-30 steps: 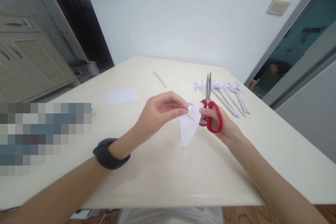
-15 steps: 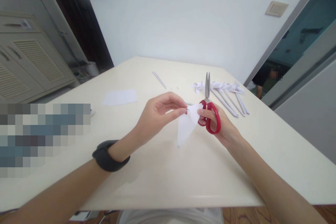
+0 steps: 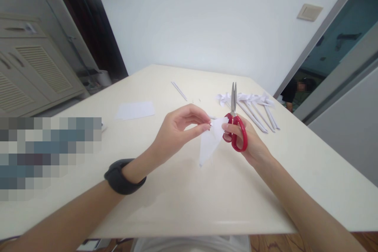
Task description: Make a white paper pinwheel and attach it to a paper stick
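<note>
White wall behind, cream table is filling the view. Left hand is pinching the top corner of a folded white paper triangle btw thumb and forefinger; its point is hanging down, just above the table, near the middle. Right hand is closed through the red scissors, blades pressed together and pointing far, fingertip touching the paper's right edge. White paper pinwheels are lying far right, a paper sheet far left. In my judgement, the fold should be kept tight and flat w/ the left pinch, and the blades opened only once lined up on the edge.
</note>
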{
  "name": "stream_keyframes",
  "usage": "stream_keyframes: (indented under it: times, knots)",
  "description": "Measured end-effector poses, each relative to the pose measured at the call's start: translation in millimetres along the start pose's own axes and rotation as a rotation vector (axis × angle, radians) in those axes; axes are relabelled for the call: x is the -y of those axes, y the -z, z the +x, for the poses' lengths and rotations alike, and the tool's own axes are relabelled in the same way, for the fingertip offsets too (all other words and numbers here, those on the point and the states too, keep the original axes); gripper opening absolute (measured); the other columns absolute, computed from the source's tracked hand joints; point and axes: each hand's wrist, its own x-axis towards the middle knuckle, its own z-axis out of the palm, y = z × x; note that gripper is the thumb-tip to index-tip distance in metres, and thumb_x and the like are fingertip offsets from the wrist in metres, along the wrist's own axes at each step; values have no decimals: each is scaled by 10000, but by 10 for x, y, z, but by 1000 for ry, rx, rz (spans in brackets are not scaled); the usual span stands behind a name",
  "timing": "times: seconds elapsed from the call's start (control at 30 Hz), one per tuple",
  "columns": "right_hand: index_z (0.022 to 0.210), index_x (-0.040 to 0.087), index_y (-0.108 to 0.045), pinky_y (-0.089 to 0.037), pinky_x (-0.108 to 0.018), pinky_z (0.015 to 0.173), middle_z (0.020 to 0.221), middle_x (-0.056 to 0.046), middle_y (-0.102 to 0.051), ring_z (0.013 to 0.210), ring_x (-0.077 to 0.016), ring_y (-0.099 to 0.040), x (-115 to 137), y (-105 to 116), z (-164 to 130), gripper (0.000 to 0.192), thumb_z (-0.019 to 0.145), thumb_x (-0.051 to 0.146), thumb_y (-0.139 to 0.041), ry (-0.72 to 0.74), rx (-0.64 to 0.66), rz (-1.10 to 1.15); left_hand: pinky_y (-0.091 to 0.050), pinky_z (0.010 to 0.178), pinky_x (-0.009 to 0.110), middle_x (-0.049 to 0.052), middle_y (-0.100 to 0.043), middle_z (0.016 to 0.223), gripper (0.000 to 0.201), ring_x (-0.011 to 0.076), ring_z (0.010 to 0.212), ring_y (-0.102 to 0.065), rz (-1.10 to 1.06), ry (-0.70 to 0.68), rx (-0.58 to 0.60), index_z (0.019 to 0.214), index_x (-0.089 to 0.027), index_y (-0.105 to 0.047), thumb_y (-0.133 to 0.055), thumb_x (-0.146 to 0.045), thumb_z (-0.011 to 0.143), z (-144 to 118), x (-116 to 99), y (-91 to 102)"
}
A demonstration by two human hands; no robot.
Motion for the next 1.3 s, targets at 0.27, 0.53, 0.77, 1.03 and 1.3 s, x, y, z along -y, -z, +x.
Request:
stream_keyframes:
  times: [0.27, 0.53, 0.77, 1.03, 1.3]
  knots:
    - [810, 221, -496, -288, -245, 509, 725, 36, -478, 563, -78, -405, -3, 4, -2, 237, 715, 283, -703, 23, 7, 1, -517, 744, 277, 37, -642, 827, 82, 161, 809, -622, 5, -29, -2, 800, -163, -635, -679, -225, 769, -6, -3, -6]
    - [825, 219, -492, -287, -235, 510, 713, 43, -462, 564, -74, -407, -8, -2, 1, 239, 724, 283, -700, 49, -12, -17, -515, 740, 269, 35, -652, 802, 44, 157, 790, -627, 24, -39, -13, 772, -161, -643, -670, -196, 773, -1, 12, -3]
    - [840, 220, -480, -270, -212, 491, 673, 57, -470, 547, -67, -408, -5, 4, 6, 224, 737, 246, -677, 68, 14, -65, -511, 726, 258, 33, -662, 797, 48, 150, 773, -629, 19, 1, -6, 759, -162, -650, -670, -204, 773, 4, 10, 0]
    - [845, 234, -433, -396, -224, 598, 810, 14, -643, 759, -133, -586, 150, 153, 92, 344, 689, 285, -734, 372, -261, -312, -508, 728, 262, 34, -659, 787, 90, 151, 762, -625, 28, 40, -41, 753, -158, -647, -685, -239, 760, 8, 13, 25]
    - [869, 254, -420, -383, -235, 539, 729, 31, -531, 650, -124, -491, 187, 46, -21, 270, 752, 320, -654, 502, -256, -404, -491, 763, 266, 31, -653, 804, 86, 153, 797, -618, 63, 70, 5, 769, -165, -640, -659, -247, 784, 17, 22, 32]
